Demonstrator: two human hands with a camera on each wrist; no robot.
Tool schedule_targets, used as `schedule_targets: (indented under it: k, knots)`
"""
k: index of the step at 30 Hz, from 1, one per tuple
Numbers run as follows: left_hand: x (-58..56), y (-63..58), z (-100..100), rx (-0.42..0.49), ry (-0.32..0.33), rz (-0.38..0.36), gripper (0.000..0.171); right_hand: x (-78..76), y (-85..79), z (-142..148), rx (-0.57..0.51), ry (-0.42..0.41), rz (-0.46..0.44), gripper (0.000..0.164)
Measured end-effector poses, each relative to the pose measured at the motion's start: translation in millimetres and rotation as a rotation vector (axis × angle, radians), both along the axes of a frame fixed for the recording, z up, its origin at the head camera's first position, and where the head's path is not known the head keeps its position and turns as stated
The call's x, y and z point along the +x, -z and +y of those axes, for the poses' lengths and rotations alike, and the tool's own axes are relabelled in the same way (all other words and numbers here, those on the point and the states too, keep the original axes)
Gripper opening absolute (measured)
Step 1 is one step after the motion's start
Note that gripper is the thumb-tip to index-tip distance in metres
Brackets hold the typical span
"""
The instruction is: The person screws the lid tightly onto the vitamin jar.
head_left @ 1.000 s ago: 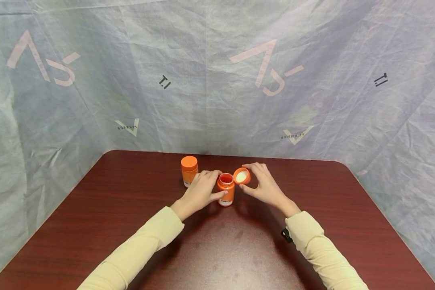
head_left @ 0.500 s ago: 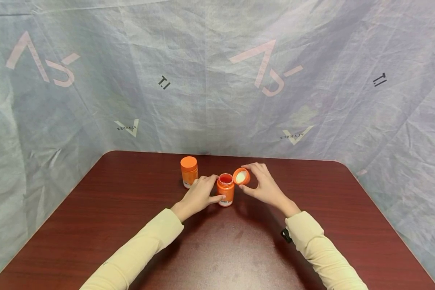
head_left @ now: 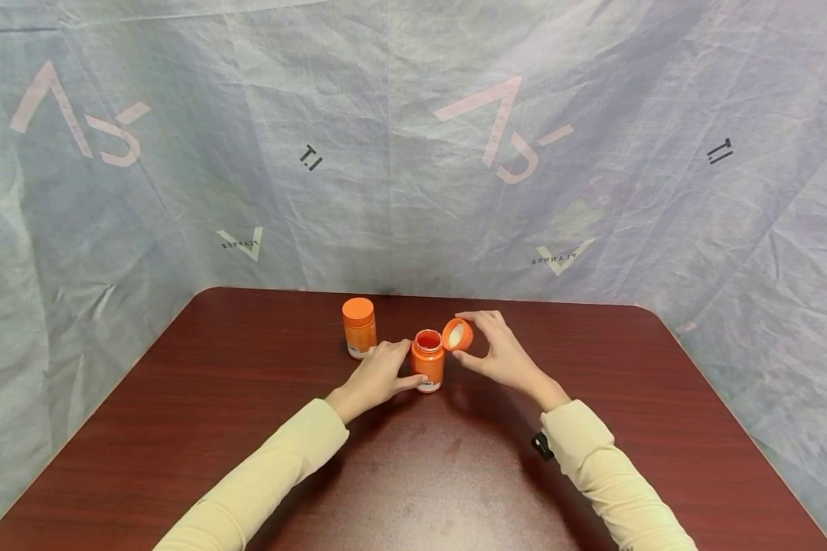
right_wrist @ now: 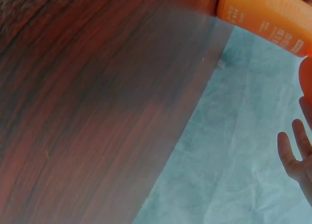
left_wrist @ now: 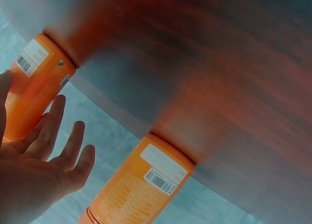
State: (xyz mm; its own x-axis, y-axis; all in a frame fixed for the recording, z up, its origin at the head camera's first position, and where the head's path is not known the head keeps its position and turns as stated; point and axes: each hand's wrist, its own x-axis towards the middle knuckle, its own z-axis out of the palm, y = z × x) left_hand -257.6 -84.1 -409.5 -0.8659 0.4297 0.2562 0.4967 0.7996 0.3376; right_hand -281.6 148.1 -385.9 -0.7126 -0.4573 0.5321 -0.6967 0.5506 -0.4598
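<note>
Upright on the table, an orange plastic bottle [head_left: 429,367] stands uncapped, its mouth facing up and red inside. My left hand [head_left: 374,376] grips it from the left, thumb across the front and index finger behind; in the left wrist view the other fingers spread away from it. My right hand [head_left: 501,357] pinches an orange screw cap [head_left: 458,335] between thumb and fingers. Tipped on its side, the cap shows its white lining and sits right at the bottle's rim. Behind my left hand is a second orange bottle [head_left: 360,327] with its cap on.
The dark red wooden table [head_left: 427,474] has its far edge just behind the bottles. Beyond it hangs a grey printed cloth [head_left: 386,191], which also encloses both sides. A small black object [head_left: 541,446] shows at the right cuff.
The cap in my right hand has turned slightly, showing less of its white lining. My left thumb has slid a little lower on the bottle. The bottle stays in place.
</note>
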Motion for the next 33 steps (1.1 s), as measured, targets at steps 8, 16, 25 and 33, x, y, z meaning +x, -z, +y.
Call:
schedule_targets:
  k: [8, 16, 25, 33]
  knots:
    - [2.2, 0.8, 0, 0.006, 0.001, -0.015, 0.056, 0.2, -1.0, -1, -0.016, -0.002, -0.025, 0.058]
    - [1.8, 4.4, 0, 0.001, -0.003, -0.015, 0.057, 0.0, -5.1, -2, -0.019, -0.034, -0.015, 0.057]
    - [0.8, 9.1, -1, 0.000, -0.001, -0.015, 0.055, -1.8, -7.2, -4, -0.010, -0.053, -0.023, 0.058]
    - [0.0, 10.1, -1, -0.014, -0.005, -0.030, 0.057, -2.0, -8.0, -8, -0.031, -0.055, -0.069, 0.059]
